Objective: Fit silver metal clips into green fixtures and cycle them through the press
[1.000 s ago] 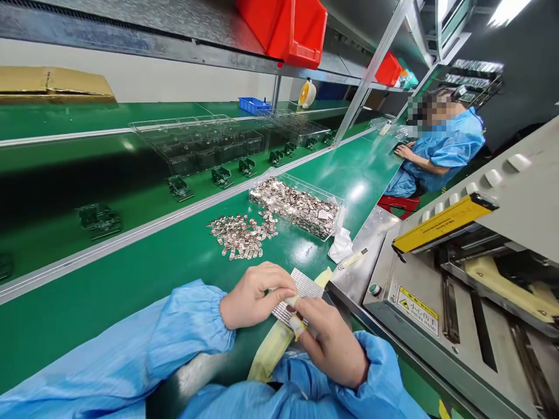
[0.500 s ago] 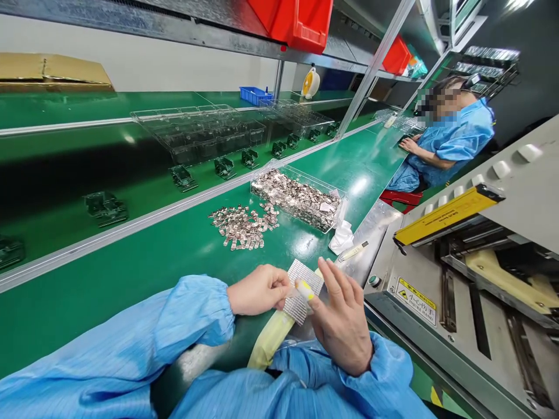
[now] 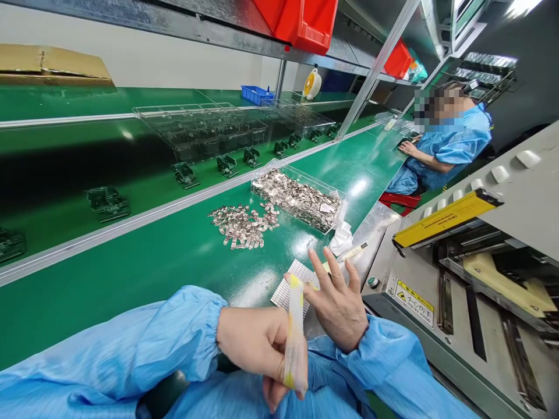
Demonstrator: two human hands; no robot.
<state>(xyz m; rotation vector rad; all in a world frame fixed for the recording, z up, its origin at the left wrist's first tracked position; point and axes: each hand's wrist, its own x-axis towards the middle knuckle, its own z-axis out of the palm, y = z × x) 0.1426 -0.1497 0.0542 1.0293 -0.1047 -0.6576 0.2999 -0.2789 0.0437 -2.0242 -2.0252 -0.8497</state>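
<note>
My left hand (image 3: 262, 343) is closed low in front of me, its fingers on the lower end of a translucent tape strip (image 3: 294, 337) with yellow marks. The strip runs up to the thumb of my right hand (image 3: 338, 308), where its upper end has a yellow patch. My right hand has its fingers spread, palm down. Behind the strip, partly covered by it and the right hand, lies a silver sheet with a fine grid (image 3: 286, 291). A loose pile of small metal pieces (image 3: 244, 227) rests farther off on the green bench.
A clear tray (image 3: 297, 198) is full of small metal pieces; a white crumpled cloth (image 3: 342, 237) and a pale cutter-like tool (image 3: 353, 252) lie nearby. At right stands a machine with a yellow bar (image 3: 449, 216). A co-worker (image 3: 449, 139) sits beyond. Circuit assemblies (image 3: 186, 174) line a lower strip.
My left hand has moved down and toward me, drawing the tape strip out from the right thumb. The right hand's fingers have spread. The pale yellow band under the grid sheet no longer shows.
</note>
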